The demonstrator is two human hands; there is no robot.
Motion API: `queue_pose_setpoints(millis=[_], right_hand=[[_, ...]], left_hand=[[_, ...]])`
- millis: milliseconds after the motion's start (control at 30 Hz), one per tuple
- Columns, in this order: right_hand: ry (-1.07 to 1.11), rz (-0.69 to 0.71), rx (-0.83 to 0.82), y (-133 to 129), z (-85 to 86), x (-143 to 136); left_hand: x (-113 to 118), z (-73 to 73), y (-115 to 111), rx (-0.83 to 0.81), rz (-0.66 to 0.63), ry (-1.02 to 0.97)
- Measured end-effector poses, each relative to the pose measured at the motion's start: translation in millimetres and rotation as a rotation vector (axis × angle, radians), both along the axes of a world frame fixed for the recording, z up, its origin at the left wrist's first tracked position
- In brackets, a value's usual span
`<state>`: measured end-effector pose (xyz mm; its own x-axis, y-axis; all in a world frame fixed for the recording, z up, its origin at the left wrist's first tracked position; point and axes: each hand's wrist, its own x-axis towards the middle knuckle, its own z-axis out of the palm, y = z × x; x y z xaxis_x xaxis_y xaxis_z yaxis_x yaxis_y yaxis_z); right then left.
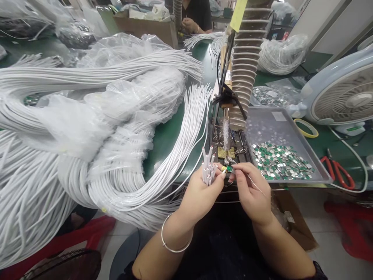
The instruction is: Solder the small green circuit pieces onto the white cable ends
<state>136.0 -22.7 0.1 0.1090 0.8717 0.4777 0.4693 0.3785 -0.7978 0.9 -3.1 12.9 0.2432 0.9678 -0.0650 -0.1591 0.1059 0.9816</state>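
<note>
My left hand (201, 192) is closed around a bundle of white cables (208, 167), their stripped-looking tips pointing up. Its thumb and forefinger reach toward a small green circuit-board connector (229, 169). My right hand (253, 190) pinches that connector from the other side, just below the tip of an upright soldering iron (226, 134). Whether the connector touches the tip, I cannot tell. A thin pale wire (256, 186) runs across my right fingers; its far end is hidden.
Long bundles of white cable (116, 186) with plastic wrap cover the left side. A grey tray (322, 175) holds many connectors at right. Beyond are red-handled cutters (339, 173), a tape roll (305, 128), a fan (346, 93). A ribbed hose (247, 62) hangs above; another person's hand (190, 25) shows behind.
</note>
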Motion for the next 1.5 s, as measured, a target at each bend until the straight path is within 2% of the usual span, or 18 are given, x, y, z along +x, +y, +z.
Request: queue_pose_setpoints(millis=[133,267,1167,1500], right_hand=[[0.116,0.038,-0.133,-0.2,1.9,-2.2],[0.154,0.037,-0.165,-0.3,2.3,-3.7],[0.178,0.007,-0.077,8.4,10.9,-8.0],[0.186,0.028,-0.075,7.1,11.2,-8.7]], left_hand=[[-1.5,-5.3,0.4,0.021,0.041,-0.024],[-0.8,-5.9,1.6,-0.013,0.066,-0.036],[3.1,7.8,10.6,-0.052,0.131,0.034],[1.5,8.3,8.6,-0.065,0.135,-0.013]])
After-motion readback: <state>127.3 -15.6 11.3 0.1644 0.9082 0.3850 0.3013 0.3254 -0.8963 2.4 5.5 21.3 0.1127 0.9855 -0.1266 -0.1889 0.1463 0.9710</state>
